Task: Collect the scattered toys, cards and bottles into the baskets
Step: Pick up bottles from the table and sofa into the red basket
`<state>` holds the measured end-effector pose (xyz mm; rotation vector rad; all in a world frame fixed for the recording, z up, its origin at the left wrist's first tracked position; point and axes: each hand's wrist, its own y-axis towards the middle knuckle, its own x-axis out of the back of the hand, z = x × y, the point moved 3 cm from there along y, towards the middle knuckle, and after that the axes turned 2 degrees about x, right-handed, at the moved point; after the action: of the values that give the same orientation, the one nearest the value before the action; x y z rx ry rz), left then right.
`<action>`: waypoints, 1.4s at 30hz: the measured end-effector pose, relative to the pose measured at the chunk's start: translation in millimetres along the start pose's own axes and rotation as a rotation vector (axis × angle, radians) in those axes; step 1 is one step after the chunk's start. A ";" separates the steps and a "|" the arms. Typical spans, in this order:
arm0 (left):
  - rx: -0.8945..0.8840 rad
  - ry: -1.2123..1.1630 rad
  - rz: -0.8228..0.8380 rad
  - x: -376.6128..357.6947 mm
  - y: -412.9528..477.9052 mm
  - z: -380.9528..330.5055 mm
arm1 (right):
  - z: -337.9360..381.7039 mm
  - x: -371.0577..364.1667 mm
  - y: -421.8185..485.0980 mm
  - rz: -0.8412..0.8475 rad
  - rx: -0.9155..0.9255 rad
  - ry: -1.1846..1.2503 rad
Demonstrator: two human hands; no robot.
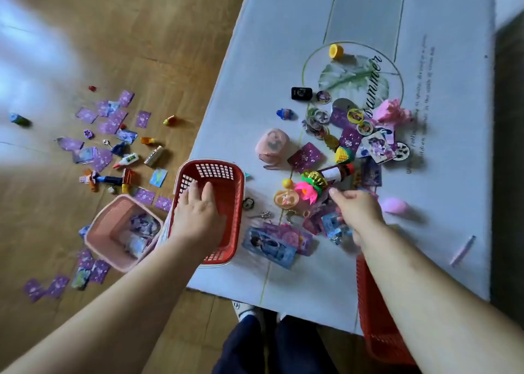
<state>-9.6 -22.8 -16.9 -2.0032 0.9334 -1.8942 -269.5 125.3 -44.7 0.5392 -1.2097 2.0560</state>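
A red mesh basket (pixel 226 175) stands at the left edge of the pale mat, with nothing visible in it. My left hand (pixel 198 212) reaches inside it, fingers spread and flat against its floor, holding nothing. My right hand (pixel 357 212) hovers over a heap of cards and toys, fingers pinched near a dark bottle (pixel 334 173) and a pink flower toy (pixel 306 190); whether it grips anything is unclear. A pink basket (pixel 99 232) on the wooden floor holds several cards. Purple cards (pixel 110 118) and small bottles (pixel 154 155) lie scattered on the floor.
A second red basket (pixel 377 331) sits under my right forearm at the mat's near edge. A yellow cup (pixel 336 50), black box (pixel 301 93), pink cube (pixel 272 146) and pink egg (pixel 394 205) lie on the mat (pixel 269 47). My legs are below the mat's edge.
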 end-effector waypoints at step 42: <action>0.319 -0.884 0.203 20.5 -34.6 -33.1 | -10.8 3.5 -49.3 -0.154 0.382 0.129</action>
<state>-32.1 0.2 23.9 -2.1003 0.5071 -0.8078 -236.0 152.5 -18.5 0.6421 -0.6802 2.1599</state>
